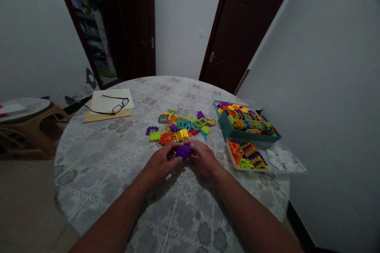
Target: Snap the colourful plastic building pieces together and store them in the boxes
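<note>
Between my two hands is a purple plastic building piece [183,151], held just above the table in front of me. My left hand [162,164] pinches it from the left with thumb and fingers. From the other side my right hand [204,159] grips it, its fingers curled round the edge. The fingers cover part of the piece, so its exact shape is unclear. Right beyond the hands lies a loose pile of colourful interlocking pieces [187,123], with a yellow piece [184,134] and a lime green square [154,136] at its near side.
A teal box [227,128] full of assembled colourful pieces stands at the right. Nearer is a clear plastic tray [233,158] of more pieces, its lid [297,166] beside it. Eyeglasses [117,108] rest on papers [97,97] at the left of the round table [97,154].
</note>
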A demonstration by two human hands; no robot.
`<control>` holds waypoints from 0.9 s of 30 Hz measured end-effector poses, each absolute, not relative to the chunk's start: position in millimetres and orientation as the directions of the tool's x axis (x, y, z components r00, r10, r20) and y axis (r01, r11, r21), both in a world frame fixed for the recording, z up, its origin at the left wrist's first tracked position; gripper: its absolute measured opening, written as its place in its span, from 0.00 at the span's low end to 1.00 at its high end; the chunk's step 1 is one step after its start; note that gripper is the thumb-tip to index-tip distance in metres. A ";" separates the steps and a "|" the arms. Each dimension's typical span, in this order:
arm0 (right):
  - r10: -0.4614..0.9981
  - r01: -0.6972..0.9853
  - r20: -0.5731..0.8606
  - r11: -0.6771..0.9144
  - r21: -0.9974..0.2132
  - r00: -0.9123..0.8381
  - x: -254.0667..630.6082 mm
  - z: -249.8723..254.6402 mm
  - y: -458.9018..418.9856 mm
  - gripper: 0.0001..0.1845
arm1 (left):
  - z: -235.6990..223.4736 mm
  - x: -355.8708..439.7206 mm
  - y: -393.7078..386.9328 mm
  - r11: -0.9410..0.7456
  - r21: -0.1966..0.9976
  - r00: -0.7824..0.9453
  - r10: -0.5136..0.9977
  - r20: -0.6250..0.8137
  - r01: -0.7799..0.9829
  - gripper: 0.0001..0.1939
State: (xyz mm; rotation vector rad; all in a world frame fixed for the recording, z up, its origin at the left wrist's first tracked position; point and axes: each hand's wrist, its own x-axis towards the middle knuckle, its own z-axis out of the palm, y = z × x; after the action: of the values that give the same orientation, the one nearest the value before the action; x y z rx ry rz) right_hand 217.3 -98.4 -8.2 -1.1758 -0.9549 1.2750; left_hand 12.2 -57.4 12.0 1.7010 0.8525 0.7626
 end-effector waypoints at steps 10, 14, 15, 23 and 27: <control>0.983 -0.099 -0.184 -0.183 -0.978 0.001 204.0 -2.8 -102.0 0.24 | -8.3 15.9 -54.5 -0.506 0.813 0.525 0.793 0.308 0.288 0.26; 0.982 -0.072 -0.166 -0.160 -0.985 0.090 221.4 30.8 -109.6 0.22 | -13.7 12.4 -53.0 -0.612 0.738 0.527 0.742 0.413 0.283 0.24; 0.985 -0.038 -0.139 -0.135 -0.990 0.101 229.6 43.8 -112.7 0.22 | -15.3 11.3 -52.3 -0.626 0.718 0.515 0.742 0.429 0.304 0.22; 0.944 0.653 0.192 -0.032 -0.756 0.268 366.5 139.9 -60.4 0.21 | -29.1 9.9 -51.7 -0.643 0.614 0.484 0.759 0.435 0.457 0.11; 0.911 0.912 0.259 -0.221 -0.346 0.320 449.2 143.4 25.4 0.21 | -26.9 11.3 -53.5 -0.658 0.601 0.514 0.744 0.427 0.453 0.10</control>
State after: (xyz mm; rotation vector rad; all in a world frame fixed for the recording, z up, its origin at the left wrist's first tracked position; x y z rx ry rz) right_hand 449.2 25.4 143.4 -2.1592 -1.6117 -0.0007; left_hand 11.3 -53.5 -26.9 2.3434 0.9851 0.9500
